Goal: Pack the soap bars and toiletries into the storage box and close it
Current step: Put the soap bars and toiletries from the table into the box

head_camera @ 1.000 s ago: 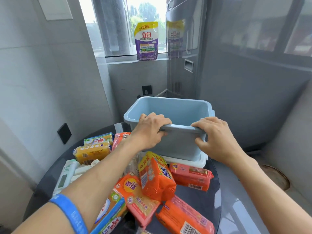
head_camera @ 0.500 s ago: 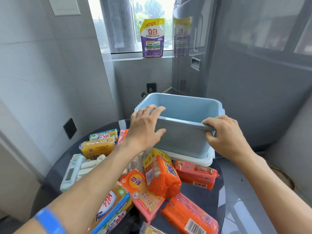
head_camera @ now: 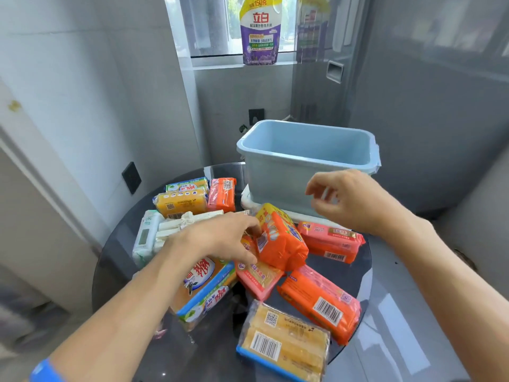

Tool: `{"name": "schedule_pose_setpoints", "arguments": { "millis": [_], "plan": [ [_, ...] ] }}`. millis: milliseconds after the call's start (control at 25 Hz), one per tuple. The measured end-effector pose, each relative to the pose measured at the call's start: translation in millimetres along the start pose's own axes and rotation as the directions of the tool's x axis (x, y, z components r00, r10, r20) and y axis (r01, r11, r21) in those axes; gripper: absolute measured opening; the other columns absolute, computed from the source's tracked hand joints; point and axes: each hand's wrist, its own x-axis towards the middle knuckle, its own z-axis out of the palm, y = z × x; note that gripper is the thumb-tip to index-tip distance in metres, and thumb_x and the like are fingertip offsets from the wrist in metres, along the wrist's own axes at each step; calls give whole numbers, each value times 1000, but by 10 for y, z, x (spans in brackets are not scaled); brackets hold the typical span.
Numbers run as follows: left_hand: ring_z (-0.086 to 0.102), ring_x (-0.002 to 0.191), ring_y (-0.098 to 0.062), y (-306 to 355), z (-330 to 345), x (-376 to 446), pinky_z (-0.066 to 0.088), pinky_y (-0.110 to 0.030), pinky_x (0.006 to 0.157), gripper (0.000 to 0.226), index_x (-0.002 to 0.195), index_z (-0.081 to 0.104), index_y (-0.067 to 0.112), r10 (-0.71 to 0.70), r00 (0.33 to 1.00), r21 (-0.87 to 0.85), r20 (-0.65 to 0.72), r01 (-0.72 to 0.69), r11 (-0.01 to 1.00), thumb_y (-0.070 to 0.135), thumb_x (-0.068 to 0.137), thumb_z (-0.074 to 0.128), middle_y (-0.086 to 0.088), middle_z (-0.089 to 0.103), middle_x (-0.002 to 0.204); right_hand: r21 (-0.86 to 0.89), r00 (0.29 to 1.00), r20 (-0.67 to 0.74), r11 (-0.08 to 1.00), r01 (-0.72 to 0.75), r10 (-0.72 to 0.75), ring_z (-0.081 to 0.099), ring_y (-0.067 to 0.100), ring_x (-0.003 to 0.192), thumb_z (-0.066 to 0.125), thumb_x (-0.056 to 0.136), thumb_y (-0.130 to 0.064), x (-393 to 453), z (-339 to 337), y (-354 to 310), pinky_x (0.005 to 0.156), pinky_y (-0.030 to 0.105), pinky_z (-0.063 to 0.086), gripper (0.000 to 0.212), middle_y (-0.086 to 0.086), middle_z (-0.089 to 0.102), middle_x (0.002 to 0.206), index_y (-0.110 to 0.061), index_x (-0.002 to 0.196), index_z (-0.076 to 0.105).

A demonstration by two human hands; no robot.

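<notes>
Up at about one o'clock on the round dark tabletop (head_camera: 355,274) stands the pale blue storage box (head_camera: 278,175), upright and open, with nothing visible inside it; it sits on a white lid (head_camera: 292,213) whose edge shows beneath its base. Just in front of the box, toward the centre of the tabletop, an orange soap pack (head_camera: 283,241) stands tilted on top of other packs. The left hand (head_camera: 220,238) reaches to it from eight o'clock, fingertips touching its near side by the barcode label; whether the fingers actually pinch it cannot be told. The right hand (head_camera: 349,199) hovers at two o'clock, in front of the box's near wall, fingers loosely curled and apart, holding nothing. More soap lies scattered: a pink pack (head_camera: 330,241) at three o'clock, an orange bar (head_camera: 322,301) and a yellow bar (head_camera: 283,343) toward five and six o'clock, yellow packs (head_camera: 180,201) at eleven o'clock, and white toiletries (head_camera: 165,230) at nine o'clock. A purple detergent pouch (head_camera: 260,31) stands on the window sill at twelve o'clock.
</notes>
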Motion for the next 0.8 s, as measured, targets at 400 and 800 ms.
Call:
{"name": "schedule_pose_setpoints", "arguments": {
  "millis": [400, 800],
  "plan": [
    [42, 116, -16, -79, 256, -35, 33, -31, 102, 79, 121, 44, 26, 149, 989, 399, -2, -136, 907, 50, 55, 81, 4, 49, 122, -181, 824, 432, 931, -317, 365, 60, 23, 84, 72, 65, -39, -278, 498, 255, 75, 35, 56, 76, 0, 62, 111, -39, 134, 38],
    [54, 84, -1, -260, -213, -264, 47, -18, 67, 65, 104, 44, 45, 192, 942, -57, -275, -216, 975, 35, 50, 78, 17, 53, 96, -101, 855, 320, 912, -398, 408, 61, 23, 75, 70, 75, -32, -238, 268, 510, 65, 35, 48, 16, 1, 65, 77, -18, 79, 63]
  ]
}}
